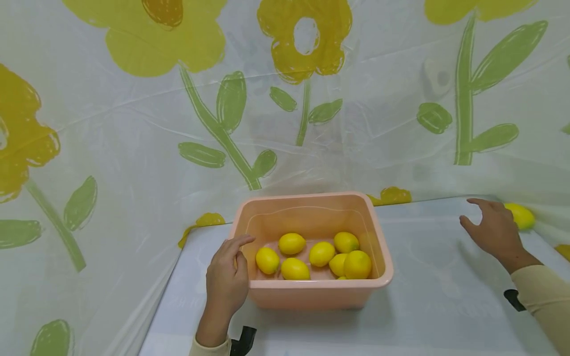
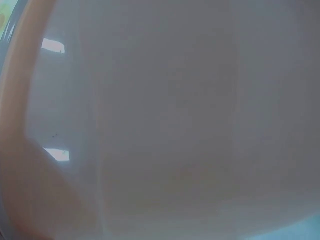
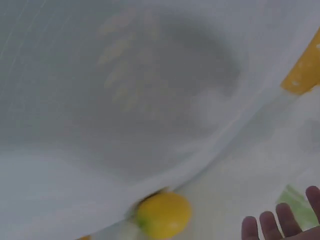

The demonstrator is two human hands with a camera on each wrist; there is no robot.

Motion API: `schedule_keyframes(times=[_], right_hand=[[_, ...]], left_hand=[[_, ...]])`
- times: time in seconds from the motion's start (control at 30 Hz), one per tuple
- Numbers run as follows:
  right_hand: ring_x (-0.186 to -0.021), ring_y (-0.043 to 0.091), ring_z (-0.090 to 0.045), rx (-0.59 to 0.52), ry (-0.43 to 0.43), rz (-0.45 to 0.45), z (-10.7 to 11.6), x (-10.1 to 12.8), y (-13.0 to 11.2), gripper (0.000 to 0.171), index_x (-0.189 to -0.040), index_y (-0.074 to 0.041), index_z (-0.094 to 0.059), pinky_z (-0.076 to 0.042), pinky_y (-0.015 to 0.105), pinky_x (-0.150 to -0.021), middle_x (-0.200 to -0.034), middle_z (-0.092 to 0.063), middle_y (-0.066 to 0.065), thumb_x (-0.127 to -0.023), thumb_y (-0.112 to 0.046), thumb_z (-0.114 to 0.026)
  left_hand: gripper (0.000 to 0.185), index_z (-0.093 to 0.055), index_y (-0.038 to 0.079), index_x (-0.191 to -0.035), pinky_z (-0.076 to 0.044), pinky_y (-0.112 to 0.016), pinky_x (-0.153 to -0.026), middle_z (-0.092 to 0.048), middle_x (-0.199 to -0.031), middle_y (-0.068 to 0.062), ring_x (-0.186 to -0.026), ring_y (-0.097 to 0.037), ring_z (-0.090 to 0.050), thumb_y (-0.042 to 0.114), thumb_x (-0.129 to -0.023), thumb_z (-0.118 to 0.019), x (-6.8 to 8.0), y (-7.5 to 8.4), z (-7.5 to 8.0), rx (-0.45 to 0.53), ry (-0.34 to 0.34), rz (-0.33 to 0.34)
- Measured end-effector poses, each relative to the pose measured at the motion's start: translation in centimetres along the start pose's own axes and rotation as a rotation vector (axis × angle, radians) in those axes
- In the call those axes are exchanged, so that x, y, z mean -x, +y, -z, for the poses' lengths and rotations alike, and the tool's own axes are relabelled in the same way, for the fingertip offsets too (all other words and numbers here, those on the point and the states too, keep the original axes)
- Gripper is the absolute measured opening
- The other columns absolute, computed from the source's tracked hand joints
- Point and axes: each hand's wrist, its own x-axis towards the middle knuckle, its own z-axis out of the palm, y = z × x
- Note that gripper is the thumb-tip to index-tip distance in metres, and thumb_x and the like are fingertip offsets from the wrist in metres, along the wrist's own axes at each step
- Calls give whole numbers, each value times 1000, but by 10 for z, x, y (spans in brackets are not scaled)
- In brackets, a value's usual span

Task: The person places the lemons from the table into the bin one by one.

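Note:
My left hand (image 1: 228,274) is at the left rim of a pink plastic basin (image 1: 311,296), its index finger reaching over the edge and its thumb near the front corner. Several yellow lemons (image 1: 295,269) lie inside the basin, mostly towards the front and right. Far to the right, my right hand (image 1: 496,230) hovers with thumb and fingers spread and nothing between them. Just beyond it, a single lemon (image 1: 522,216) sits at the table's back right edge, partly covered by the hand. That lemon (image 3: 164,215) shows low in the right wrist view, left of the fingertips (image 3: 267,222).
The basin stands on a white table (image 1: 427,277). Behind and to the left hangs a pale curtain (image 1: 374,123) with yellow flowers and green leaves, meeting the table's back edge. A smooth greyish surface (image 2: 170,110) fills most of the left wrist view.

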Motion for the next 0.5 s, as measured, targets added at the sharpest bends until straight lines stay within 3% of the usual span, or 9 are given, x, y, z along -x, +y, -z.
schedule_keyframes(times=[0.27,0.4,0.5], right_hand=[[-128,63,-26,43,-3,-36,2,-6,41,58,-138,17,-37,-20,71,-109,-134,-37,48,-93,-14,-57],[-135,60,-22,86,8,-85,4,-6,51,58,-137,19,-36,-16,69,-113,-137,-35,46,-93,-13,-56],[-140,60,-17,102,-23,-177,7,-5,56,62,-141,17,-30,-17,71,-114,-144,-26,46,-94,-15,-55]], left_hand=[[33,-72,13,-116,-40,-50,-114,-71,-122,-5,-119,-29,-64,0,-93,-52,1,-3,1,-14,9,9],[34,-72,13,-115,-41,-52,-112,-71,-122,-5,-121,-30,-63,-1,-92,-53,1,-4,2,-14,20,5],[34,-73,14,-115,-43,-55,-110,-71,-121,-5,-123,-31,-62,-1,-92,-52,1,-5,3,-14,32,-5]])
